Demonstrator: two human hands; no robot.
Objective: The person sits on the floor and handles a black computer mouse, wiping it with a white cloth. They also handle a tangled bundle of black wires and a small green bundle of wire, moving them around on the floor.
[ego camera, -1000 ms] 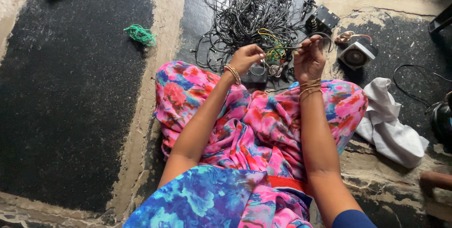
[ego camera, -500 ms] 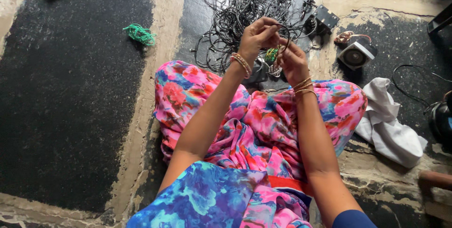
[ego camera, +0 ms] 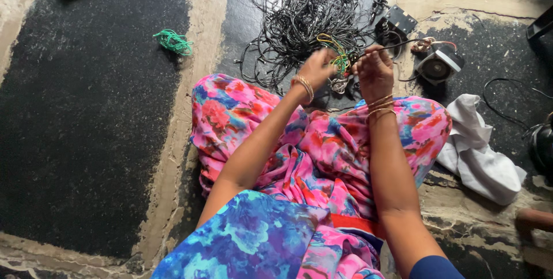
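Clearly we are in the middle of the work: our left hand [ego camera: 318,69] and our right hand [ego camera: 375,71] are both raised just over our knees, and between them is a small bundle of thin green and yellow wires [ego camera: 340,59]. The left hand is closed around this bundle on its left side. The right hand is closed too, and it pinches one thin black wire [ego camera: 403,43] that runs from the fingers to the far right, toward the small grey box-shaped speaker with a round cone [ego camera: 436,67].

How far along, we can only judge. The large tangled heap of black wires [ego camera: 305,14] on the dark floor, farther away than the hands, looks loose and not sorted, so it seems most of the work is left. One small coil of green wire [ego camera: 173,42] lies alone, well apart to the far left (perhaps a finished piece, but we cannot be sure).

The coloured bundle itself is short and looped, with the green and yellow strands twisted together; its ends are hidden by the fingers. A crumpled white cloth [ego camera: 481,155] lies at the right, near our knee in the pink flowered fabric [ego camera: 322,141].
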